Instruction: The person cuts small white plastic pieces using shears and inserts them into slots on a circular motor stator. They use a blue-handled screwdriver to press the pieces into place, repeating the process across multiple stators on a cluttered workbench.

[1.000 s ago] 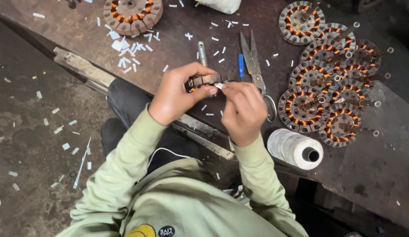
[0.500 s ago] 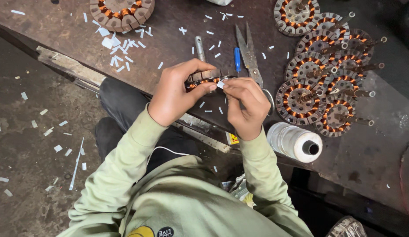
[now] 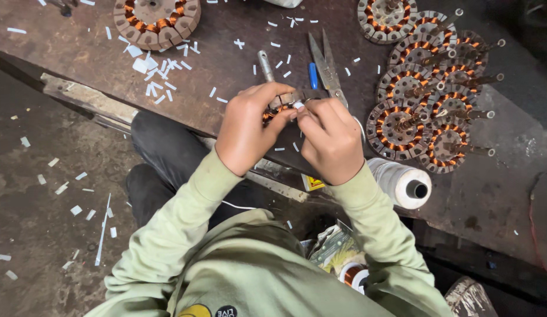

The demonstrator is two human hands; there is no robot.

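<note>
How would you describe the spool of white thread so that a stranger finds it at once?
Start at the dark workbench and find the cluster of copper-wound stators on its right side. Just below that cluster, beside the person's right hand, lies the spool of white thread on its side. It alone is white and cylindrical, with no copper.

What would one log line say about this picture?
left hand: holds small copper coil | right hand: pinches white slip at coil | scissors: on bench

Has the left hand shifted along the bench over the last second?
No. The left hand keeps the small wound part just below the scissors, as before; only the head camera drifted, sliding the whole scene.
</note>
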